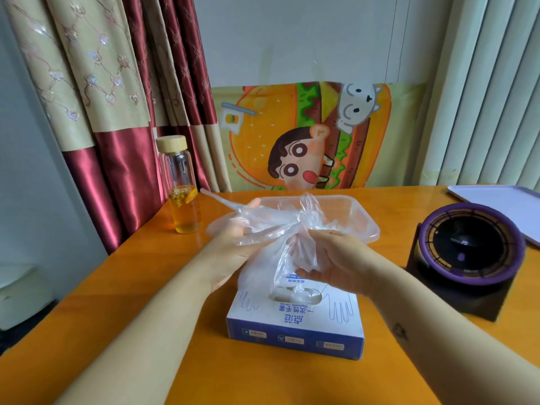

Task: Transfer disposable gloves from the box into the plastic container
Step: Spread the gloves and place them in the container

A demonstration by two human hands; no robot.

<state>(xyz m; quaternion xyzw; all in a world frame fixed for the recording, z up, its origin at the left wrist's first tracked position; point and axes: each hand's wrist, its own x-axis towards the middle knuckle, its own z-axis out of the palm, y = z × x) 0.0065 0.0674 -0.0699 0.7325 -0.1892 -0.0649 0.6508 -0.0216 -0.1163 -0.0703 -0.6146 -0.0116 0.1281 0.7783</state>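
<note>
A blue and white glove box lies on the orange table, its oval top opening showing clear plastic. Just behind it stands a clear plastic container. Between them, above the box, both hands hold a bunch of thin transparent gloves. My left hand grips the bunch from the left, with glove fingers sticking out past it toward the bottle. My right hand pinches the plastic from the right, its fingers curled around a fold. Part of the bunch hangs down to the box opening.
A glass bottle with a wooden lid and yellow liquid stands at the table's left edge. A black and purple round device sits to the right, and a white tray lies at the far right. A curtain hangs behind.
</note>
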